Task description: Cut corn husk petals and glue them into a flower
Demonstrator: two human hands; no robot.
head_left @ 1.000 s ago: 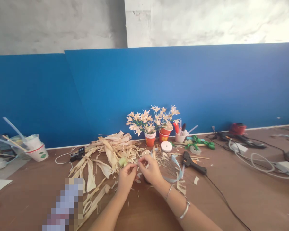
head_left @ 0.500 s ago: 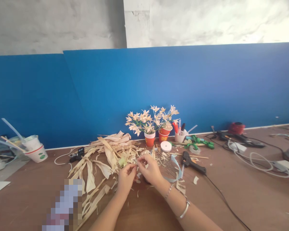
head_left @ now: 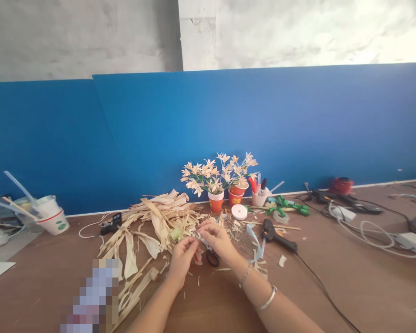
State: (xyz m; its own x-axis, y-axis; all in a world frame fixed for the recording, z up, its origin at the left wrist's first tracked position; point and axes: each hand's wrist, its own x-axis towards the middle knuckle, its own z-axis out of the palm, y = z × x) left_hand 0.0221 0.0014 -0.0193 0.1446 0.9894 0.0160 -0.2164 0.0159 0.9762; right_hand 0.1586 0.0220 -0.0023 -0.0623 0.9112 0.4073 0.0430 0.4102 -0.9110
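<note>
My left hand is closed in a pinch above the table, its fingertips close to those of the other hand. My right hand is also pinched, its thumb and fingers brought together. Whatever sits between the fingertips is too small to make out. Below the right hand lies a pair of scissors, of which a black handle loop shows. Dried corn husks are heaped to the left and behind, with a pale green roll beside the left hand. Small husk scraps lie around both hands.
Husk flowers stand in red paper cups by the blue partition. A white tape roll, a black glue gun with its cord, and green ribbon are to the right. At left stands a white cup.
My right hand has shifted slightly, and its fingertips have drawn a little away from the left hand's. More of the scissors' black handle shows beneath it.
</note>
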